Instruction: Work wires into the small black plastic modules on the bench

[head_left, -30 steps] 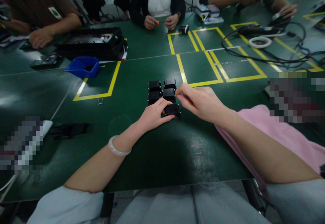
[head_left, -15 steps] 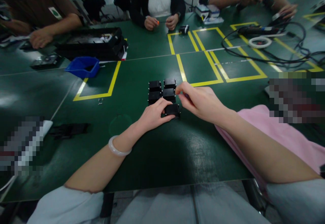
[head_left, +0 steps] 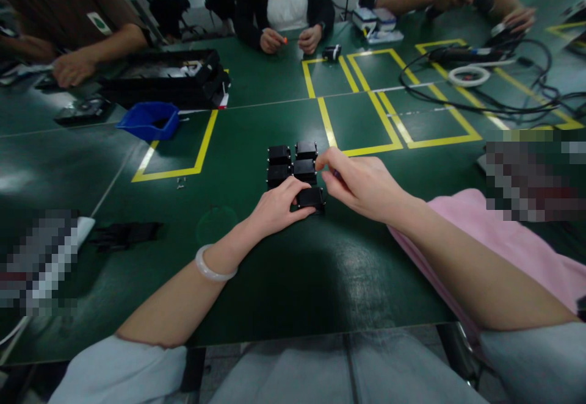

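Observation:
Several small black box-shaped parts [head_left: 293, 160] stand in a tight cluster on the green table [head_left: 256, 270]. My left hand [head_left: 277, 209] grips the nearest black part [head_left: 312, 198] from its left side, fingers curled round it. My right hand [head_left: 361, 181] hovers just right of and above that part, thumb and fingers pinched on a thin dark tool whose tip barely shows; I cannot name it. A pale bangle [head_left: 211, 265] circles my left wrist.
A blue bin [head_left: 150, 120] and a black tray [head_left: 169, 77] sit at the far left inside yellow tape lines. Cables and a white ring [head_left: 469, 75] lie far right. Other people's hands rest along the far edge. A flat black piece [head_left: 126, 233] lies near left; pink cloth [head_left: 494, 239] right.
My right hand has shifted slightly left toward the cluster. My left hand stays on the nearest black part.

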The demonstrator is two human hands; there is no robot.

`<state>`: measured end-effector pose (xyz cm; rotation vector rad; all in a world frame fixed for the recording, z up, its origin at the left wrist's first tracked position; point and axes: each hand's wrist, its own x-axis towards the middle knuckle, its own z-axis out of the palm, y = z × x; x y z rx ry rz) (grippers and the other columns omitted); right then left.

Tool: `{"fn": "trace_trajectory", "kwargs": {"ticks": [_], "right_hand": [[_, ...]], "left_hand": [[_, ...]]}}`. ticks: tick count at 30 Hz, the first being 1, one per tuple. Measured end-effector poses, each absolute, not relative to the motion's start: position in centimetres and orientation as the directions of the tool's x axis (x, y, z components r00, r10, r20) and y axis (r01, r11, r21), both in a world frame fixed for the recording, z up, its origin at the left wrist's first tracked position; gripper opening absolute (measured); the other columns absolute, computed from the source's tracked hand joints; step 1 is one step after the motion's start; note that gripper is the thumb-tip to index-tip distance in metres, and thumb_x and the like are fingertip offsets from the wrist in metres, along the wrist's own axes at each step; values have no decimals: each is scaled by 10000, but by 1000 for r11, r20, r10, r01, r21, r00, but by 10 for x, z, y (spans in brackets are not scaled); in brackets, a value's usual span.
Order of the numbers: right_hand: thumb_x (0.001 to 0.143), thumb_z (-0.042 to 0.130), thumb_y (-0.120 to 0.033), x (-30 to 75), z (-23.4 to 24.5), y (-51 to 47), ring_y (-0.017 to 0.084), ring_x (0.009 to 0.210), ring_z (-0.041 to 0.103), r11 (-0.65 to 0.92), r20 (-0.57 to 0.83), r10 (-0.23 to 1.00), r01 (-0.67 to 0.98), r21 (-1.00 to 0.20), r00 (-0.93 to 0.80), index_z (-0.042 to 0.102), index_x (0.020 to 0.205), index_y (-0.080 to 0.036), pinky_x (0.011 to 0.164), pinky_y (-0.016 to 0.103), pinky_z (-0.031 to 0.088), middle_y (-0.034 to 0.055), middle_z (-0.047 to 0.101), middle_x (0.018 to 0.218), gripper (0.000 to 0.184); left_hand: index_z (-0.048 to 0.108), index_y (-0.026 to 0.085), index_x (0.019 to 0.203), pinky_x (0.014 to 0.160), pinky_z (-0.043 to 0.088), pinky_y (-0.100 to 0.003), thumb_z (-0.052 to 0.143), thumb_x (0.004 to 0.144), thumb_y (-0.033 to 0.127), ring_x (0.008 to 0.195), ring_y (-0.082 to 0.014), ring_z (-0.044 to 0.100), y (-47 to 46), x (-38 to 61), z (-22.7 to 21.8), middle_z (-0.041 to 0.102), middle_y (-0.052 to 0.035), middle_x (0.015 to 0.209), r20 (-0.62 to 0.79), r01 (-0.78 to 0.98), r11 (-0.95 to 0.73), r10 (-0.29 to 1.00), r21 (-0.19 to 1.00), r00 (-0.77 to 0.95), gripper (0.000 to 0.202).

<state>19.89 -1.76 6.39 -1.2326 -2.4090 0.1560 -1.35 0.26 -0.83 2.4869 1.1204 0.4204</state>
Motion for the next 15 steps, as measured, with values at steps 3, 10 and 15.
{"fn": "trace_trajectory", "kwargs": {"ticks": [3,10,15], "right_hand": [[960,335,-362,199,64,-17,121,580,484,601,302,795,749,-278,-526,545,1016,-159,581,240,277,-2,569,680,298],[942,329,-286,199,62,-18,122,566,486,598,328,794,755,-269,-512,538,1073,-158,580,241,279,-3,581,682,277],[965,324,-395,200,64,-17,130,596,505,601,298,795,752,-270,-528,548,1016,-163,591,240,282,-1,567,671,327]], "left_hand": [[507,215,1167,739,483,-316,592,863,466,828,-176,593,3,-14,-10,565,-48,1073,129,647,-617,761,448,636,403],[510,219,1176,749,485,-316,595,866,451,821,-169,592,3,-13,-9,556,-44,1074,111,656,-612,763,442,637,397],[504,210,1173,739,485,-316,595,863,467,831,-179,591,3,-14,-10,565,-47,1061,122,654,-613,764,443,633,413]]}}
